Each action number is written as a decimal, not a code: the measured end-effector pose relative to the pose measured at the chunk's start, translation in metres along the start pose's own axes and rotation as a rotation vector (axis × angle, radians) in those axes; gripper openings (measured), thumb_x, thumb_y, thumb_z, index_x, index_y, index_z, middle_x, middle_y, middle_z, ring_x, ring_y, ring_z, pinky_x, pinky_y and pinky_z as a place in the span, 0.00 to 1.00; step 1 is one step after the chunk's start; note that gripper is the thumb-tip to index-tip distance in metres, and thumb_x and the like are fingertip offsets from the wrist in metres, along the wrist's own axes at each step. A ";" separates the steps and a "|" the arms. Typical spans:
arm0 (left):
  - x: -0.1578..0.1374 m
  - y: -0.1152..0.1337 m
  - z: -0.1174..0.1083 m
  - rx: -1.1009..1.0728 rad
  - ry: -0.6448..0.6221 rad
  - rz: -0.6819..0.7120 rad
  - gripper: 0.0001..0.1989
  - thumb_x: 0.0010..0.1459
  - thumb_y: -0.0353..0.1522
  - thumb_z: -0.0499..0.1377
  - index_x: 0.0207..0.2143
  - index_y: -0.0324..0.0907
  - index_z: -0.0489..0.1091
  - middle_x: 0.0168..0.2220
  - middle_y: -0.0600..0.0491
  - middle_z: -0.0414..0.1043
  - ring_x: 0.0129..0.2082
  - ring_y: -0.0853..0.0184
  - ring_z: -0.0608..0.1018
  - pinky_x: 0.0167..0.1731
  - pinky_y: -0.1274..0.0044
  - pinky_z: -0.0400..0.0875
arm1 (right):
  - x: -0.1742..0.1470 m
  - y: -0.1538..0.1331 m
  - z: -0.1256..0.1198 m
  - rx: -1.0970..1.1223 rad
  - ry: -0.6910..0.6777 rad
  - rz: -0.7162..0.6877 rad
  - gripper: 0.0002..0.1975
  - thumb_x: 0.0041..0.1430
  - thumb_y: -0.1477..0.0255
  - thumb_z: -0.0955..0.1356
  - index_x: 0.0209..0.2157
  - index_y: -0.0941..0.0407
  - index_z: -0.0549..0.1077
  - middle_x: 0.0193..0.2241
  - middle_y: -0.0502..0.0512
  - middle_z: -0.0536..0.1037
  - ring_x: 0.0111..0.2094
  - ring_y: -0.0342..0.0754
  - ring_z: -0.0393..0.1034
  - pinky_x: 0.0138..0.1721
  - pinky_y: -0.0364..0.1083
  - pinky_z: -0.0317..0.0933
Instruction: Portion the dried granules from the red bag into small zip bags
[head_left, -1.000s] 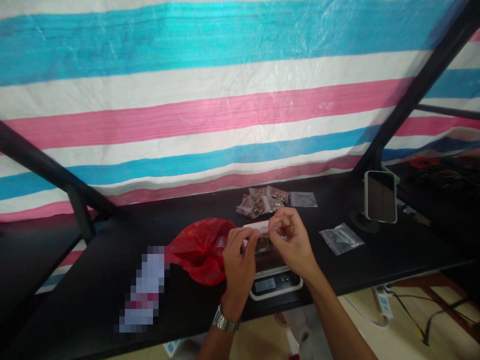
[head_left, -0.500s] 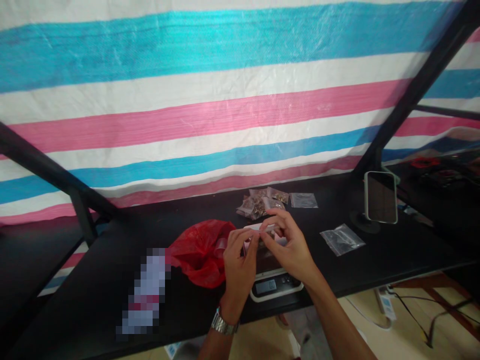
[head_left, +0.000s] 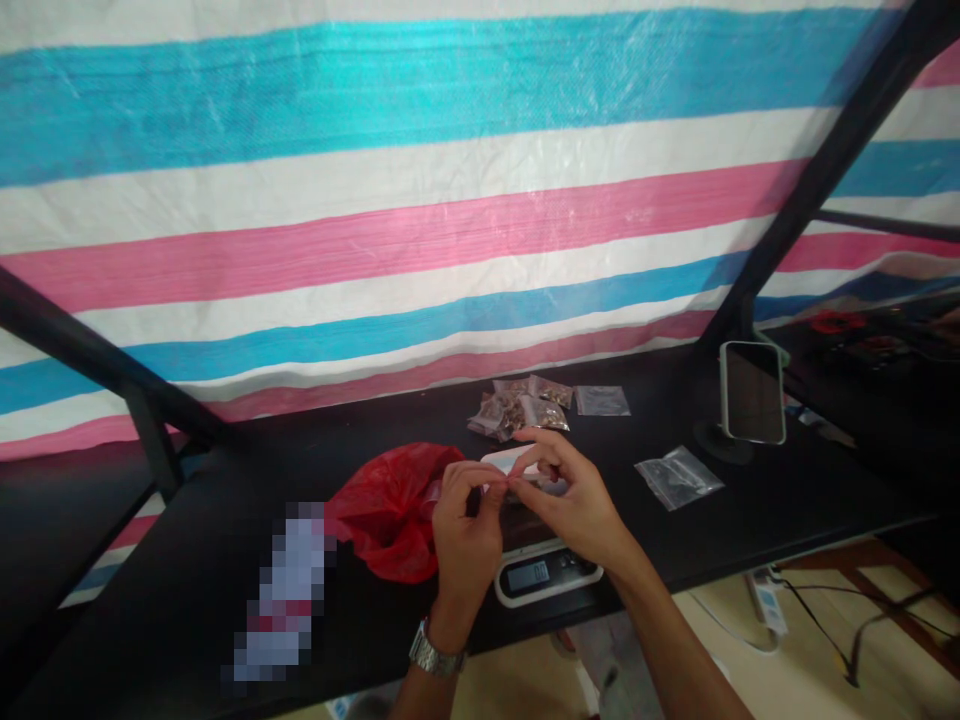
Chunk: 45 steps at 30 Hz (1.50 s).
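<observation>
Over a white scale (head_left: 551, 575) whose display reads 0.0, the left hand (head_left: 469, 530) and right hand (head_left: 570, 495) meet at the fingertips, each grip pinching thumb to forefinger around a small see-through bag (head_left: 552, 487), mostly hidden. A metal-banded watch (head_left: 436, 650) circles the left wrist. Left of the scale, a red plastic bag (head_left: 397, 510) lies crumpled on the black tabletop (head_left: 375, 640). Behind are heaped filled packets (head_left: 517, 408); two flat clear bags (head_left: 679, 477) and a phone-like device (head_left: 752, 392) on a stand sit rightward.
</observation>
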<state>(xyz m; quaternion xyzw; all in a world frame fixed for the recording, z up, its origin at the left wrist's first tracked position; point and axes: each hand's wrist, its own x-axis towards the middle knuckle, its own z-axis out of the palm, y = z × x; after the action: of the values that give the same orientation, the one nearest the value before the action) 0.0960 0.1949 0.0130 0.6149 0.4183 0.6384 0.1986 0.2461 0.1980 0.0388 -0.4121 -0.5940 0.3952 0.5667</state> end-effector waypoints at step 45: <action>-0.015 0.030 -0.034 0.023 0.011 0.201 0.11 0.65 0.22 0.56 0.35 0.44 0.75 0.30 0.53 0.74 0.30 0.68 0.78 0.30 0.78 0.73 | 0.106 -0.012 0.039 -1.336 -0.556 0.147 0.07 0.62 0.73 0.73 0.39 0.54 0.87 0.42 0.65 0.87 0.48 0.62 0.82 0.46 0.51 0.71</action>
<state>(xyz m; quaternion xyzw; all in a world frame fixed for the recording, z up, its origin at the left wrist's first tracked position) 0.0739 0.1558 0.0307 0.6526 0.3629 0.6535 0.1240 0.2051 0.2935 0.0853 -0.5933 -0.8014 0.0753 -0.0061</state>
